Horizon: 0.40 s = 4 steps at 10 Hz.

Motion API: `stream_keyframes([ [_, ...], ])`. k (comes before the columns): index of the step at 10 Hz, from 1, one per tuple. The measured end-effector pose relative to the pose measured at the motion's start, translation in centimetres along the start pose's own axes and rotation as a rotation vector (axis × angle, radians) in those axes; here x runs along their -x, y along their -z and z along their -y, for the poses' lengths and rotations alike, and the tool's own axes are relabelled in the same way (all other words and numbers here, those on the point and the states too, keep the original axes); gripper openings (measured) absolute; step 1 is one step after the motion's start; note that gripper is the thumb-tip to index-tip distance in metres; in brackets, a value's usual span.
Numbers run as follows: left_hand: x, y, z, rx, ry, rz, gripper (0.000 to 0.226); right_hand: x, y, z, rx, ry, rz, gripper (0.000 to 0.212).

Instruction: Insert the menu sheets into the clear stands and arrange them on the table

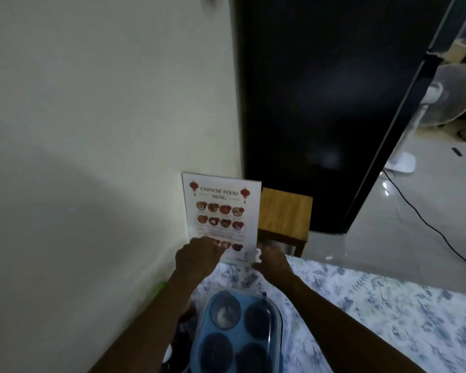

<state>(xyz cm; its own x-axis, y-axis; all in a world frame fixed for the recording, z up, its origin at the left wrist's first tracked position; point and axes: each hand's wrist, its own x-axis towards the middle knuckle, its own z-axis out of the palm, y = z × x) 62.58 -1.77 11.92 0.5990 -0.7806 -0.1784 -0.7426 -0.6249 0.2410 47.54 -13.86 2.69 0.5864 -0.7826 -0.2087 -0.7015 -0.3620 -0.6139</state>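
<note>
A clear stand holding a "Chinese Food Menu" sheet [221, 211] stands upright at the far corner of the table, against the wall. The sheet is white with red lanterns and rows of dish photos. My left hand [198, 255] grips the stand's lower left part, fingers over the front of the sheet. On the lower right edge, my right hand [271, 261] pinches the stand. Both hands hide the stand's base.
The table carries a blue floral cloth [388, 313]. A blue tray with round wells [240, 332] sits close to me between my forearms. Beyond the table stand a small wooden stool [285, 214], a tall black cabinet [328, 103], a white fan [441, 98] and a floor cable.
</note>
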Motion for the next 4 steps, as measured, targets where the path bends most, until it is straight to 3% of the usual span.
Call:
stream_keyframes([
  [2,2.4,0.8,-0.2,-0.054,0.042,-0.024,0.066,2.4,3.1,-0.9,0.141,-0.042,-0.013,0.059],
  [4,5.5,2.8,-4.3,-0.042,-0.107,-0.104,0.055,6.4,11.8,-1.8,0.249,-0.088,-0.108,0.066],
])
